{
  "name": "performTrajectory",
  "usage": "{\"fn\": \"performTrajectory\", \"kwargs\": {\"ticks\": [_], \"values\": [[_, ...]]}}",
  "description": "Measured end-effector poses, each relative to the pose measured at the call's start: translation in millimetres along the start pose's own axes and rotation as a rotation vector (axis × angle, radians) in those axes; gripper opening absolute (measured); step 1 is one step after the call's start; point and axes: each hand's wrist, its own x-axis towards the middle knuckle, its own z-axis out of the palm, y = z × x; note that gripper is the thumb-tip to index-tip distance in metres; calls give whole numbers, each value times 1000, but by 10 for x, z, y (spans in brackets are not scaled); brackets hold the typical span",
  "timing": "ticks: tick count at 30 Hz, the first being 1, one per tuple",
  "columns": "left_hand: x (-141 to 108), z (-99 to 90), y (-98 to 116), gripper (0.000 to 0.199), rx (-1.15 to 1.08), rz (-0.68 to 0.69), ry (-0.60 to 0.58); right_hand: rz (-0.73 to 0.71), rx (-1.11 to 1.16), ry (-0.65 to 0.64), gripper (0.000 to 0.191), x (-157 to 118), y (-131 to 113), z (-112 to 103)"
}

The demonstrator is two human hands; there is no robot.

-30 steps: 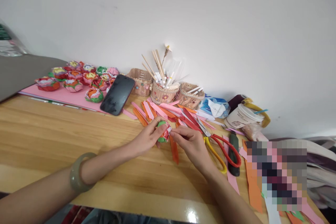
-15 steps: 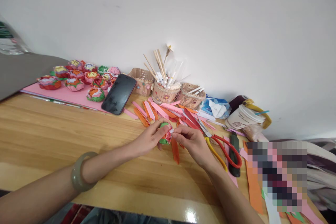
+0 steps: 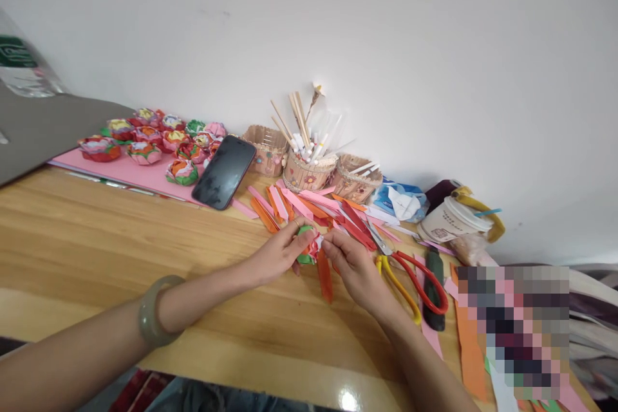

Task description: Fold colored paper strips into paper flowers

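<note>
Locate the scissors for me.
In the head view, the scissors lie right of centre, just beyond the right hand, reaching from the folded paper strips to the dark oblong object.

A thick, smooth, round bangle, muted grey-green with a soft gloss, circles the bare left forearm at 8 o'clock. A thin gold-toned ring is on a finger of the left hand, just off centre toward 6 o'clock. The right forearm, at 5 o'clock, is bare. At 7 o'clock, faded-blue cloth covers the lap beside red patterned cloth.
</note>
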Motion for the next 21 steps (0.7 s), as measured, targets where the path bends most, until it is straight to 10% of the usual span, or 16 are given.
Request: {"fn": "performTrajectory", "kwargs": {"ticks": [21], "values": [[-7,-18,-4,42,29,21,-77,227,270,-22,28,38,-13,-51]]}}
